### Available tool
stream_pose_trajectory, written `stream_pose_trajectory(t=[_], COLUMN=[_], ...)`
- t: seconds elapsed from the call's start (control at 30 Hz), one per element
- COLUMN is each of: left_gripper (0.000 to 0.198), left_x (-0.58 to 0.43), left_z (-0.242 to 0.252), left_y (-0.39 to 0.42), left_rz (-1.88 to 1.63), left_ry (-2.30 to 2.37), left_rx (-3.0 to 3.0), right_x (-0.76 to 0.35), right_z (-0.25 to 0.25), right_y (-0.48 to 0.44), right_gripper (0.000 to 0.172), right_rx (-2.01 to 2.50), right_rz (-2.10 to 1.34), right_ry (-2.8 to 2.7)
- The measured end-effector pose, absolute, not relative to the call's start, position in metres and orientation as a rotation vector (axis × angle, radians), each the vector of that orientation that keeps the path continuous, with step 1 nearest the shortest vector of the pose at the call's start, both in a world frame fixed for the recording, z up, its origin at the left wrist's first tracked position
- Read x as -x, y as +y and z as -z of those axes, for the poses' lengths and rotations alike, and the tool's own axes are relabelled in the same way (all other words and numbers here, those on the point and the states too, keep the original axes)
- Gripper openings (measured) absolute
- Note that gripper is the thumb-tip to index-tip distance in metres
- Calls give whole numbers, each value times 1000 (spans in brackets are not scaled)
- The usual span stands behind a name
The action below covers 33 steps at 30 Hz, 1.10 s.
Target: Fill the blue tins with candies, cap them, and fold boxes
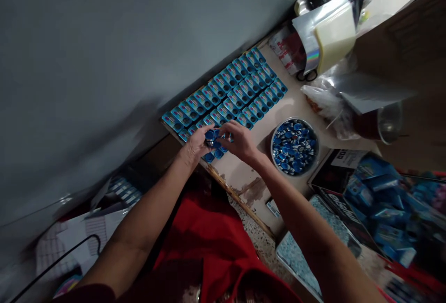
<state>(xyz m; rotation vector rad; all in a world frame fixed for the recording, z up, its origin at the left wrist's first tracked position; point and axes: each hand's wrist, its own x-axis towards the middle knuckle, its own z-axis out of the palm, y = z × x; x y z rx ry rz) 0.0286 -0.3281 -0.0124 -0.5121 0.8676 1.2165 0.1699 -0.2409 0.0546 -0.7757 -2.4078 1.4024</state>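
My left hand [197,145] is closed around several small round blue caps [210,135], held over the near edge of the table [251,173]. My right hand [240,141] meets it from the right, thumb and fingers pinched at the same caps; exactly what lies between those fingertips is hidden. Just beyond both hands, small blue cards [223,82], each with a dark round spot, lie in slanting rows. A few more round blue pieces [219,153] show below my hands. To the right stands a round tub [271,141] full of blue and silver caps.
A pale wall [104,52] borders the table's far side. Scissors [306,75], plastic bags [334,103] and a clear cup [389,124] sit at the right. Nearer are a black box [334,191] of blue packets and a tray [296,266] of light-blue pieces.
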Motion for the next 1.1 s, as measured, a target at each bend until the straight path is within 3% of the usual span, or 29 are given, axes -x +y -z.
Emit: stream_pose_trajectory(t=[0.13, 0.3, 0.5, 0.67, 0.87, 0.97, 1.1], left_gripper=[30, 39, 36, 34, 35, 34, 32], left_x=[-24, -24, -36, -33, -29, -31, -27], left_z=[0, -11, -4, -1, 0, -2, 0], left_y=[-322, -317, -309, -304, -305, -308, -310], left_rz=[-1231, -1267, -1336, -1459, -1442, -1443, -1449], left_ry=[835, 808, 815, 756, 739, 735, 699], left_rx=[461, 417, 422, 462, 436, 451, 478], right_x=[-204, -235, -211, -213, -227, -213, -196], right_z=[-53, -46, -34, -23, -10, -11, -13], right_y=[-236, -249, -269, -266, -264, -260, -246], right_gripper=[27, 35, 33, 33, 11, 14, 17], right_rx=[1104, 1419, 1384, 1520, 1753, 1811, 1958], right_rz=[-1889, -1944, -2075, -1735, -1039, -731, -724], right_ry=[-1784, -1532, -1268, -1373, -2251, -2603, -2769])
